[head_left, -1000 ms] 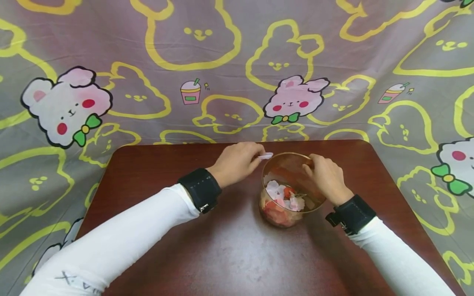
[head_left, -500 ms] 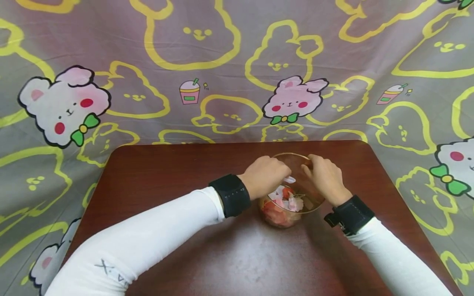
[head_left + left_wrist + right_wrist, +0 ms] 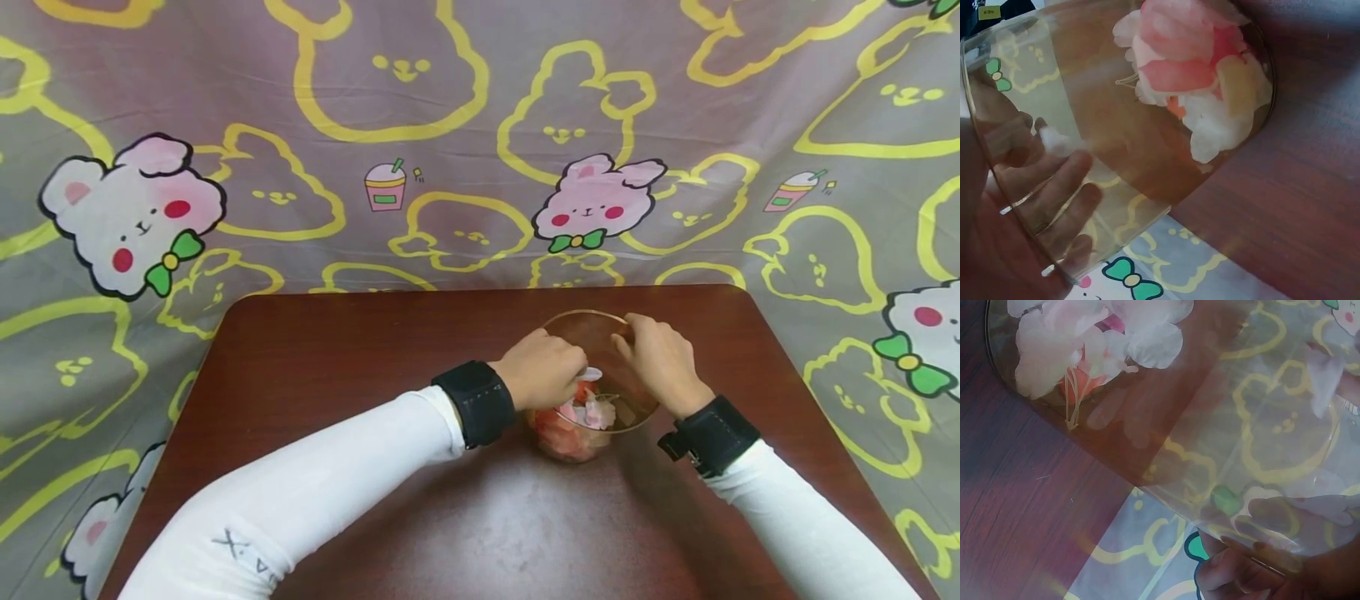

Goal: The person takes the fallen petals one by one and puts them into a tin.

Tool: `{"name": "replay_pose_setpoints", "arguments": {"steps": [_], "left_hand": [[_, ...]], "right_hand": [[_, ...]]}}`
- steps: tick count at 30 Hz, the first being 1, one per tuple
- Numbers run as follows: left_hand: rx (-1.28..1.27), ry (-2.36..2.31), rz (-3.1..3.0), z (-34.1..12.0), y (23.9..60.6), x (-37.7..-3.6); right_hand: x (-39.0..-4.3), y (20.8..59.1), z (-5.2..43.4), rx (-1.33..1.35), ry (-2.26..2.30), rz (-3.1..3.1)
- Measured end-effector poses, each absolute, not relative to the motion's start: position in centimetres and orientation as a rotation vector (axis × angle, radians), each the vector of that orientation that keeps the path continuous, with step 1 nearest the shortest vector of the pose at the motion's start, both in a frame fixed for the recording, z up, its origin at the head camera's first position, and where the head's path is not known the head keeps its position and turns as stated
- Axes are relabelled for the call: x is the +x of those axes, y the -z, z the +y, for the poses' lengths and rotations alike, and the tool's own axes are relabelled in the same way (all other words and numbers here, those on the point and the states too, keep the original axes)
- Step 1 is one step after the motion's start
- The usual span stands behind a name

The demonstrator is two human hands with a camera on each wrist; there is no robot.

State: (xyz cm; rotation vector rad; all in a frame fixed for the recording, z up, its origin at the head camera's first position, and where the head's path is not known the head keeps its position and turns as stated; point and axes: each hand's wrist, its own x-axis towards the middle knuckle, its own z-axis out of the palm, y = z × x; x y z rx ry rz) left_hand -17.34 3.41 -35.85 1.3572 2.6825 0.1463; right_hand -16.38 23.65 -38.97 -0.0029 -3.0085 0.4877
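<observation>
A clear, amber-tinted glass bowl (image 3: 600,332) with a gold rim stands right of centre on the dark table. White, pink and red petals (image 3: 598,412) lie heaped in its bottom, with thin pale stems among them in the right wrist view. My left hand (image 3: 543,367) reaches over the near-left rim into the bowl, pinching a whitish petal (image 3: 589,374) above the heap. Through the glass, the left wrist view shows that petal (image 3: 1055,142) at my fingertips. My right hand (image 3: 663,358) grips the bowl's right rim, thumb on the inner side.
The reddish-brown table (image 3: 360,325) has rounded back corners. A grey cloth (image 3: 465,100) printed with yellow outlines and rabbits hangs behind it and along both sides. Black straps (image 3: 474,402) sit around both wrists, over white sleeves.
My left hand has come from beyond the bowl's left rim, moving right and down into the bowl with the petal. My right hand and the bowl have stayed in place.
</observation>
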Motion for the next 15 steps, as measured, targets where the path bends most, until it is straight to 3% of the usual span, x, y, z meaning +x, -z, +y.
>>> {"name": "replay_pose_setpoints", "arguments": {"steps": [15], "left_hand": [[1.4, -0.368, 2.732, 2.63, 36.0, -17.28]], "right_hand": [[-16.36, 38.92, 23.71, 0.007, -0.497, -3.009]]}}
